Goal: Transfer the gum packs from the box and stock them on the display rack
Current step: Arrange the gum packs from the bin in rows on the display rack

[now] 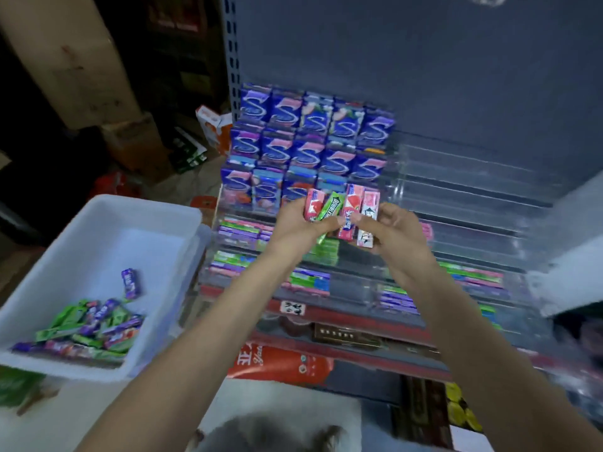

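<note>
Four gum packs, fanned side by side (pink, green, red-pink, pale pink), are held upright between both hands in front of the clear tiered display rack. Behind them, the rack's upper left tiers carry rows of blue and pink boxed packs; its lower tiers hold flat green, purple and pink packs, and the right-hand tiers show bare clear plastic. The raised hands and forearms cover part of the middle tiers. To the left, apart from the rack, a white plastic box contains a loose heap of green and purple packs in its near corner. The left hand curls around the pink and green packs; the right hand pinches the two pinkish packs between thumb and fingers.
</note>
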A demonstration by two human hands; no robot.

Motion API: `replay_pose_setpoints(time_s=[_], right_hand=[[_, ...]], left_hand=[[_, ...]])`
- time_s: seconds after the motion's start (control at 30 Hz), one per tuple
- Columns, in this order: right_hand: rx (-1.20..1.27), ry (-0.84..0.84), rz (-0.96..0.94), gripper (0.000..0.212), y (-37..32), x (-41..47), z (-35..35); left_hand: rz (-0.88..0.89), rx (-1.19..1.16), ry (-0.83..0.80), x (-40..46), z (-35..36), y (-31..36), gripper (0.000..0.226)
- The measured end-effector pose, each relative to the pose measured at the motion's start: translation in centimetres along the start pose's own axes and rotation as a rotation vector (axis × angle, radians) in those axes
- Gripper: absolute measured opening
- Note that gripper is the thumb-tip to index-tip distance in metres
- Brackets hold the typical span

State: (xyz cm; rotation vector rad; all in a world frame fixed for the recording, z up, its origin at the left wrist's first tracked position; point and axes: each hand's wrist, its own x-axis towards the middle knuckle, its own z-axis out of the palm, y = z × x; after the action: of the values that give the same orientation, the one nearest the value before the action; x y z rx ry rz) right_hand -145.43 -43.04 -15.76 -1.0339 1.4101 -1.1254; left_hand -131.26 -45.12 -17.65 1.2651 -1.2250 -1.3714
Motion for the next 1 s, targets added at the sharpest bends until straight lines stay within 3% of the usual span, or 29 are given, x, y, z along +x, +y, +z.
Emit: replay_pose_setpoints(time_s=[0.1,0.37,0.43,0.73,0.87,1.0], right_hand=[[0.002,0.042,0.025,0.021,-0.2,-0.2,-6.2],[-0.135,0.03,-0.036,0.014,-1.0,-0.2,-15.3],[-0.155,0.071,-0.047,0.005,-0.7,0.1,-16.4],[-0.101,0.287,-0.044,0.009,2.5,3.0,-22.7],[-0.221,0.263,-0.048,0.01,3.9,5.1,-24.4],[-0.453,0.107,-0.089,0.007,5.2,6.5,-25.2]], left_hand=[[0.019,0.092,-0.056,0.0,4.9,0.4,0.016],[0.177,0.655,-0.296,2.0,12.3,2.4,0.019],[0.16,0.624,-0.31,2.3,13.6,2.7,0.018],[-0.005,0.41,-0.09,3.8,16.2,1.6,0.009],[-0.053,0.356,-0.016,4.0,18.1,0.7,0.011],[-0.057,0.363,0.019,3.7,19.4,-0.2,0.017]])
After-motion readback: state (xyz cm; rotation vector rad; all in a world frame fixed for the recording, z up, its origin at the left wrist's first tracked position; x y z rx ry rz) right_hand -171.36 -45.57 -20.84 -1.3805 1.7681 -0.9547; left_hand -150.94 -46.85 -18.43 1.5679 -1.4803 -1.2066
